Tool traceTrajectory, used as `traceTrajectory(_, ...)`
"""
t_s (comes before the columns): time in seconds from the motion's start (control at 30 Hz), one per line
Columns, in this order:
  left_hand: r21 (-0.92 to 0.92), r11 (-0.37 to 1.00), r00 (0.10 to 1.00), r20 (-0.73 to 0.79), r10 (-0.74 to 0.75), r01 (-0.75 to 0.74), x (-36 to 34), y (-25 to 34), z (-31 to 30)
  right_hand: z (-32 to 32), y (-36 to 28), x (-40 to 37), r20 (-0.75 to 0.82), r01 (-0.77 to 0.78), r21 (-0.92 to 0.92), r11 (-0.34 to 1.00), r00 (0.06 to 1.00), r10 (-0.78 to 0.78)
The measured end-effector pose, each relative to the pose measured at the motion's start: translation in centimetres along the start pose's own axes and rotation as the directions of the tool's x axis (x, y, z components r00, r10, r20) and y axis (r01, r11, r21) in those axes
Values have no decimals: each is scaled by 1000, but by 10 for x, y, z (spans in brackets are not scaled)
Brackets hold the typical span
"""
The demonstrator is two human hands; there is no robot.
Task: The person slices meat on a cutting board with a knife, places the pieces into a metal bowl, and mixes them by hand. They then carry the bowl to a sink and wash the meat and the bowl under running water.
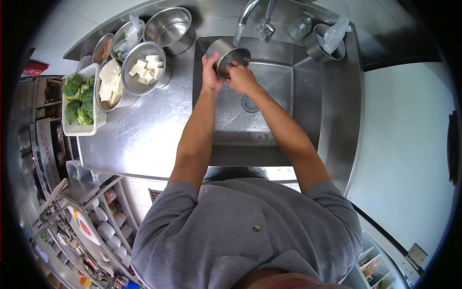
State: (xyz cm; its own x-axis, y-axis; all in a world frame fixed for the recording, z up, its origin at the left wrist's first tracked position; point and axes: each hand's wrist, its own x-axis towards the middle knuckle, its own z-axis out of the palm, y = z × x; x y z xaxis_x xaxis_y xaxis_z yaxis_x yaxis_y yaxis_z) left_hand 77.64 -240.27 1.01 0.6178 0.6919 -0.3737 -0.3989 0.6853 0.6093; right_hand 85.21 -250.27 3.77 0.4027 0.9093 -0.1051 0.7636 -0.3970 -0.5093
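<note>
A metal bowl (222,46) is tilted over the sink (269,120), right below the spout of the faucet (247,17). My left hand (211,73) grips it from the left side, with the thumb up by the rim. My right hand (242,78) reaches into the bowl's opening with its fingers curled against the inside. The bowl and the hand itself hide those fingertips, and I cannot tell what they hold. Both forearms stretch forward across the sink's front edge.
On the left counter stand a bowl of white tofu cubes (147,70), a bowl of tofu slabs (111,84), a white basin of broccoli (72,86) and a large metal pot (168,26). A pot with a plastic bag (336,36) and a clear bottle (301,27) stand behind the sink.
</note>
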Motion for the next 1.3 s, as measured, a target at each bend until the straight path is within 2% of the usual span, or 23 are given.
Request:
traceTrajectory(0.23, 139, 987, 997, 10, 79, -80, -4, 4, 8, 11, 5, 8, -43, 22, 137, 990, 999, -17)
traceTrajectory(0.33, 131, 988, 997, 6, 79, -79, -5, 10, 10, 13, 11, 9, 26, 65, 217, 974, 997, -73)
traceTrajectory(0.4, 68, 991, 988, -95, 121, -114, -10, 16, 11, 10, 15, 5, 42, 24, 529, 849, 998, -55)
traceTrajectory(0.43, 68, 990, 987, -92, 132, -126, -10, 20, 13, 9, 13, 8, 37, 36, 528, 848, 997, -66)
traceTrajectory(0.47, 56, 982, 978, -102, 183, -178, -13, 22, 14, 10, 11, 9, -272, -68, 456, 887, 939, 212)
traceTrajectory(0.5, 48, 974, 968, -114, 224, -220, -18, 20, 14, 12, 10, 7, -553, -203, 425, 882, 713, 431)
traceTrajectory(0.57, 76, 973, 968, -110, 227, -219, -27, 10, 14, 25, 23, 22, -493, -175, 508, 844, 744, 451)
traceTrajectory(0.63, 117, 954, 953, -96, 286, -275, -34, 3, 15, 20, 25, 38, -259, -337, 378, 862, 856, 448)
traceTrajectory(0.67, 155, 968, 965, -146, 218, -195, -47, 13, 22, 91, 82, 82, -172, -162, 858, 488, 805, 568)
traceTrajectory(0.7, 158, 964, 959, -155, 239, -215, -44, 15, 13, 97, 91, 83, -168, -152, 859, 488, 818, 551)
traceTrajectory(0.77, 379, 921, 993, -36, 112, -90, -32, 26, -17, 98, 89, 92, -239, 31, 837, 547, 919, 314)
traceTrajectory(0.8, 382, 917, 987, -56, 148, -116, -35, 37, -20, 64, 60, 74, -232, -52, 656, 753, 935, 267)
traceTrajectory(0.83, 361, 932, 998, -47, 52, -32, -39, 44, -14, 21, 29, 50, -229, -109, 414, 904, 948, 219)
traceTrajectory(0.9, 397, 915, 996, 19, -85, 70, -37, 49, -10, 17, 22, 52, -224, -185, 258, 948, 943, 245)
traceTrajectory(0.93, 415, 908, 996, 40, -75, 52, -39, 49, -8, 41, 48, 70, -189, -228, 538, 812, 905, 380)
traceTrajectory(0.97, 434, 900, 996, 61, -69, 36, -43, 47, -5, 67, 68, 89, -106, -248, 765, 594, 862, 497)
traceTrajectory(1.0, 450, 892, 997, 56, -57, 25, -43, 45, -5, 25, 30, 70, -10, -301, 826, 477, 838, 546)
traceTrajectory(1.03, 467, 884, 998, 52, -44, 15, -42, 45, -5, 2, 2, 59, 169, -301, 942, 146, 806, 568)
traceTrajectory(1.1, 465, 885, 998, 57, -12, -16, -43, 47, -2, 45, 47, 72, 39, -107, 984, 139, 905, 423)
traceTrajectory(1.17, 611, 786, 992, 124, 24, -95, -43, 54, 4, 49, 56, 67, 68, -154, 968, 199, 922, 381)
traceTrajectory(1.23, 622, 773, 989, 140, 40, -120, -38, 53, 3, 42, 55, 59, 97, -190, 947, 261, 939, 330)
traceTrajectory(1.27, 565, 819, 990, 143, 21, -99, -37, 49, 2, 36, 54, 53, 13, -170, 776, 607, 967, 255)
traceTrajectory(1.3, 507, 858, 989, 148, 9, -84, -36, 49, 3, 31, 52, 53, -47, -101, 495, 863, 989, 143)
